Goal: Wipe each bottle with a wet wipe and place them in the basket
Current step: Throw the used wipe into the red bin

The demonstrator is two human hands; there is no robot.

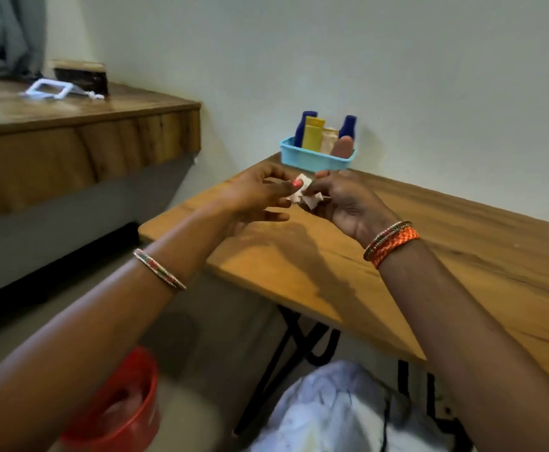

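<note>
Crumpled wet wipe [305,194] pinched between left hand [260,194] and right hand [345,203], fingers curled round it, above table [429,243]

Two hands meet over the table, the left hand [257,194] and the right hand [348,203], and between their fingertips they pinch one crumpled white wet wipe [304,192]. Just beyond that grip, at the far edge of the one wooden table [446,243], stands one light blue basket [312,158]. It holds five bottles: two dark blue [303,125], one yellow [313,133], one beige [329,140], one brown [343,146]. Below the grip, left, sits one red bucket [129,402].
</note>
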